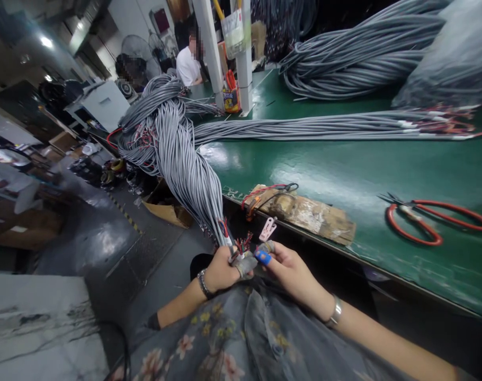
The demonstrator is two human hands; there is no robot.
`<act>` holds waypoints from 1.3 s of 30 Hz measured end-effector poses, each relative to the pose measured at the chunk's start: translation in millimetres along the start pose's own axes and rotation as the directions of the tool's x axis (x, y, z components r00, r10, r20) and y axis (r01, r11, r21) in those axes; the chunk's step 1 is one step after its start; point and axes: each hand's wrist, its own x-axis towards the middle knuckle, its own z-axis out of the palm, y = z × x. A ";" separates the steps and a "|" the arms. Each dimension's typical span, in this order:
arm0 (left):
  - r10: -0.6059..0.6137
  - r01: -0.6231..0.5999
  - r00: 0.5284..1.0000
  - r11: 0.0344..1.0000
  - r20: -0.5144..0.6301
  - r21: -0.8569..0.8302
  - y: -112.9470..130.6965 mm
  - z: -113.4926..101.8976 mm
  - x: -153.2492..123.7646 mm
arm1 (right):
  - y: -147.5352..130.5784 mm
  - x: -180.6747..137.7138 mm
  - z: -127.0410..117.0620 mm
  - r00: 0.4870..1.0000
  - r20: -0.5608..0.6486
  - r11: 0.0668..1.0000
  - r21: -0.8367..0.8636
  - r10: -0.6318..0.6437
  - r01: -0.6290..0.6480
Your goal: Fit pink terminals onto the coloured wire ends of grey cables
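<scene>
A thick bundle of grey cables [185,159] hangs off the edge of the green table [344,174] down to my lap. My left hand [221,271] is closed around the end of the bundle, where short red and dark wire ends [243,244] stick out. My right hand [286,267] is closed in a pinch right beside those wire ends, with a blue cover on one fingertip and grey tape on others. What its fingers pinch is too small to make out.
Red-handled scissors [435,219] lie on the table to the right. A worn cardboard pad [308,211] with a small tool lies at the table edge. More grey cable bundles [364,53] lie across the back. A seated person [188,63] works far behind.
</scene>
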 end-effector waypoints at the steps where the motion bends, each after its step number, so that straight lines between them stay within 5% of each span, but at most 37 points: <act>1: -0.010 0.010 1.000 1.000 -0.002 -0.009 0.3 0.2 0.5 | -0.8 -0.4 0.1 1.000 -0.010 1.000 -0.003 -0.009 0.009; 18: -0.098 0.068 0.972 0.987 -0.213 -0.144 5.6 10.5 4.7 | -3.7 -2.6 -1.2 1.000 -0.004 0.999 -0.028 -0.023 0.023; 24: -0.013 -0.023 0.974 0.987 -0.225 -0.159 -6.6 8.2 5.8 | -4.9 -4.4 -5.0 0.997 0.029 0.989 -0.124 -0.072 0.075; 32: -0.040 0.038 0.996 0.999 -0.079 -0.023 11.2 2.9 2.2 | -6.9 4.3 -7.1 0.997 0.041 0.995 0.070 0.070 -0.073; 39: -0.052 0.045 0.985 0.998 -0.167 -0.046 16.7 10.8 1.7 | 4.8 4.6 -1.2 0.995 -0.076 0.983 0.176 0.060 -0.046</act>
